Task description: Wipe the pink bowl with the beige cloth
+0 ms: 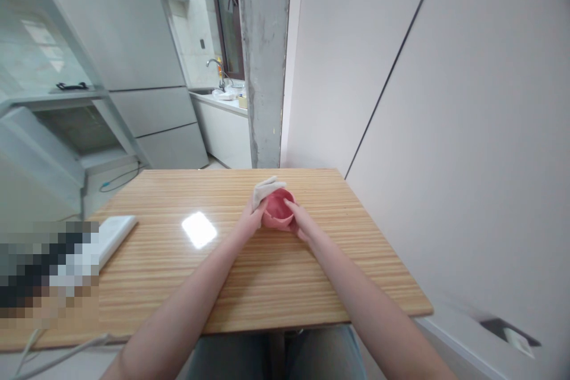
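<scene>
At the far middle of the wood-grain table: left hand closed on a white cloth, pressed to the left rim of a pink bowl. Right hand grips the bowl's right side, thumb over the rim into the opening. Bowl mouth faces up toward the wearer, pink inner wall visible. White slab near the table's left edge. Beyond: sink, counter with plastic bag and small yellowish box, contents can't tell.

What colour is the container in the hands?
The container is pink, seen best in the head view.
</scene>
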Demonstrator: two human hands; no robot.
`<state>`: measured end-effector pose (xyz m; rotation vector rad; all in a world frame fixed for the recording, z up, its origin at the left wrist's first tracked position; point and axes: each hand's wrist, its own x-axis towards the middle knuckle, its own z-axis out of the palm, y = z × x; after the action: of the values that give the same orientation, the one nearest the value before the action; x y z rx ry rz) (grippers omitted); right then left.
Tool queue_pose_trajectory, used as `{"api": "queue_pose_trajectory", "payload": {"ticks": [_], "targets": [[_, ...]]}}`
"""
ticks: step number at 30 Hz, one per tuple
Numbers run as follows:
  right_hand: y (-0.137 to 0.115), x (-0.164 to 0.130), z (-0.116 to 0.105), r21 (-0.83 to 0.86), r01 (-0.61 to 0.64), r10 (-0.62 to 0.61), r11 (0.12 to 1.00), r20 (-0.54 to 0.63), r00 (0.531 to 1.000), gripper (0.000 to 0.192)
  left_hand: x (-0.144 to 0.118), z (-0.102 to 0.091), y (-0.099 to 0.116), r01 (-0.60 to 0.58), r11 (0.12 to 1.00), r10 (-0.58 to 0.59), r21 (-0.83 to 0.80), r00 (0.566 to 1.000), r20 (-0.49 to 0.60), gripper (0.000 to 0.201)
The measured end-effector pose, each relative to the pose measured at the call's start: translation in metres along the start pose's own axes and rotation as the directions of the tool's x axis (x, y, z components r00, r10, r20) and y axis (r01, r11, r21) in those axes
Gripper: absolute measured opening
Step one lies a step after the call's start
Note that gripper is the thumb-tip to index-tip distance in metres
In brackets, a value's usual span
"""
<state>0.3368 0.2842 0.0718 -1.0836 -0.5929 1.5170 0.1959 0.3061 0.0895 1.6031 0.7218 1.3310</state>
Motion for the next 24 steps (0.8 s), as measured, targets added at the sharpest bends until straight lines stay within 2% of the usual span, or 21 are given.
{"api": "queue_pose_trajectory", "payload": {"ticks": [2,4,7,9,13,15,17,19,21,24], "targets": [[0.002,0.002,0.0,0.081,0.069,-0.067,0.994,-0.022,0.997,0.035,-0.004,0.006,-0.006,-0.003,0.999,0.002,0.032,1.0,0.018,0.036],[0.001,0.002,0.0,0.146,0.099,-0.101,0.984,0.009,0.995,0.037,-0.008,0.01,-0.013,0.015,0.997,-0.015,0.071,1.0,-0.013,0.047],[-0.002,0.0,0.0,0.145,0.067,-0.086,0.987,0.13,0.988,0.037,-0.009,0.012,-0.019,0.064,0.993,-0.056,0.1,0.995,-0.076,0.062],[-0.004,-0.002,0.0,0.08,0.022,-0.034,0.997,0.151,0.988,0.036,-0.007,0.009,-0.017,0.052,0.997,-0.046,0.053,0.992,-0.118,0.058],[-0.007,-0.003,0.001,-0.004,-0.011,0.012,1.0,0.098,0.995,0.04,0.002,-0.002,-0.013,-0.062,0.998,0.059,-0.023,0.992,-0.11,0.042],[-0.006,-0.002,0.001,-0.04,0.014,-0.01,0.999,0.099,0.995,0.041,0.005,-0.004,-0.015,-0.011,0.999,0.008,-0.037,0.996,-0.086,0.038],[-0.004,-0.002,-0.001,-0.08,0.011,-0.004,0.997,0.087,0.996,0.044,0.005,-0.005,-0.018,0.091,0.995,-0.095,-0.047,0.991,-0.091,0.036],[-0.001,0.0,-0.002,-0.082,0.007,-0.004,0.997,0.036,0.999,0.043,0.004,-0.003,-0.021,0.158,0.986,-0.162,-0.043,0.981,-0.11,0.038],[0.001,0.003,-0.002,-0.052,0.057,-0.058,0.997,-0.028,0.998,0.042,0.002,0.0,-0.021,0.157,0.987,-0.158,-0.011,0.984,-0.079,0.043],[0.002,0.004,0.001,-0.026,0.174,-0.175,0.984,-0.061,0.983,0.044,0.0,0.003,-0.018,0.081,0.995,-0.08,0.059,0.997,-0.021,0.051]]}}
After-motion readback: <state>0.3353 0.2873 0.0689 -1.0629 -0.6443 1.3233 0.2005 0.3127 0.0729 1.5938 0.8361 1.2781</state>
